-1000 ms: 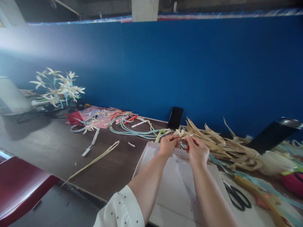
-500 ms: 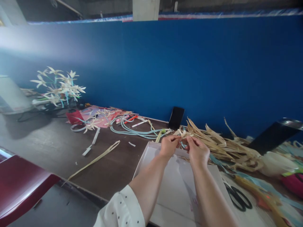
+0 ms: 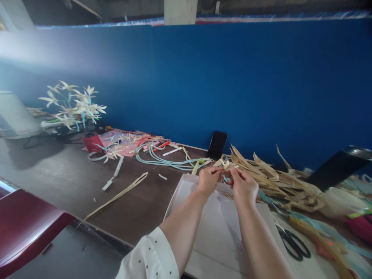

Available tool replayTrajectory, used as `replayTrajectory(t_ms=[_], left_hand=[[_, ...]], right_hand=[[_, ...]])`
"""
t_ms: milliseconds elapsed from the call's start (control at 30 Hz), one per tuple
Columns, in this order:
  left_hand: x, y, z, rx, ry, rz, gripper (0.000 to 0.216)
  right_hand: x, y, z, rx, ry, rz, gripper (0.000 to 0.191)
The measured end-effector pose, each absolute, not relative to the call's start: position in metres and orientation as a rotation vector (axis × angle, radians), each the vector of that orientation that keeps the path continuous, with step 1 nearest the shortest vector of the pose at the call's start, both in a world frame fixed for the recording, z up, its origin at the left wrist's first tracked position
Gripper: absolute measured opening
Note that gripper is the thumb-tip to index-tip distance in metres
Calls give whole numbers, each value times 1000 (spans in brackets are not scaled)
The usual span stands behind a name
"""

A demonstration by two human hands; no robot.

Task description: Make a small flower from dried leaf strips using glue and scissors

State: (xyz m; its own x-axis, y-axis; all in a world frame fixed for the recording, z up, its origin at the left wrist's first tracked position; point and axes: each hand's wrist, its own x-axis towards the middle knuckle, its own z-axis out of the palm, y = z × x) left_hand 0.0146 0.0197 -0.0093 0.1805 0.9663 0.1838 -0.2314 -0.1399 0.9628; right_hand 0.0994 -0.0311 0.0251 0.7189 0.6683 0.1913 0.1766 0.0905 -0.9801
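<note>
Left hand (image 3: 208, 179) and right hand (image 3: 243, 186) are both seen closed in a fingertip pinch on one small pale leaf strip (image 3: 225, 164), held in the air between them above the far edge of a white box (image 3: 203, 228). The strip's pointed ends stick up past the fingers. A thin light blue strand appears to hang below it; its attachment cannot be made out.

Handling, judged from appearance: the strip is taken to be very light, dry and thin, springy along its length, easily creased or split. It is best held near the fold with the fingertips, with little pressure, not by the brittle tips.

Nearby on the surface (image 3: 58, 174): a heap of dried leaves (image 3: 276, 178) just right of the hands, black scissors (image 3: 293, 244) near the right forearm, a dark phone (image 3: 217, 144) leaned on the blue wall, light blue cords (image 3: 162, 159), and a bunch of finished flowers (image 3: 72, 106) far left.

Writing: faint pink marks are noted on the box by the right forearm, too blurred to read. No brand or label is legible
</note>
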Motion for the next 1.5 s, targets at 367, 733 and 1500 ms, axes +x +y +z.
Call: replayTrajectory(t_ms=[367,733,1500], left_hand=[[16,20,-11,1325,868,1268,19],[16,20,-10,1340,910,1247,20],[11,16,-11,1683,993,1334,20]], right_hand=[[100,-29,24,-1425,-730,436,39],[102,-28,19,-1393,-752,469,37],[103,-27,15,-1401,-760,487,35]])
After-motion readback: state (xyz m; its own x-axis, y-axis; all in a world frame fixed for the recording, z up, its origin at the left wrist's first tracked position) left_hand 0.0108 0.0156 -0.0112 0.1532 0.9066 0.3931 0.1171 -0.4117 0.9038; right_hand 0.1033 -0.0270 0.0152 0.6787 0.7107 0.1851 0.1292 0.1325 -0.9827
